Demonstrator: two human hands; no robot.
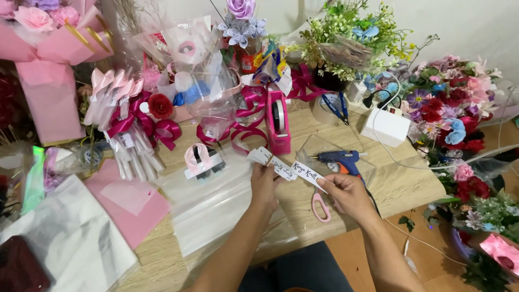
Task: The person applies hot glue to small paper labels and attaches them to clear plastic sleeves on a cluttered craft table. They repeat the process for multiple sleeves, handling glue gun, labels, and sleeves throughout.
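My left hand (264,183) holds a small stack of white paper labels (268,160) fanned out above the wooden table (400,186). My right hand (346,193) pinches a single white label strip (306,173) with handwriting on it, drawn out to the right of the stack. Pink-handled scissors (321,207) lie under my right hand. A blue glue gun (341,160) rests just beyond it. A sheet of clear wrapping film (216,208) lies under my left forearm.
A pink tape dispenser (279,123) stands behind the labels, with magenta ribbon (243,130) beside it. A white box (385,127), blue scissors (336,106) and artificial flowers (451,111) crowd the right. Pink paper (130,208), wrapped white tubes (135,154) and a pink bouquet (48,48) fill the left.
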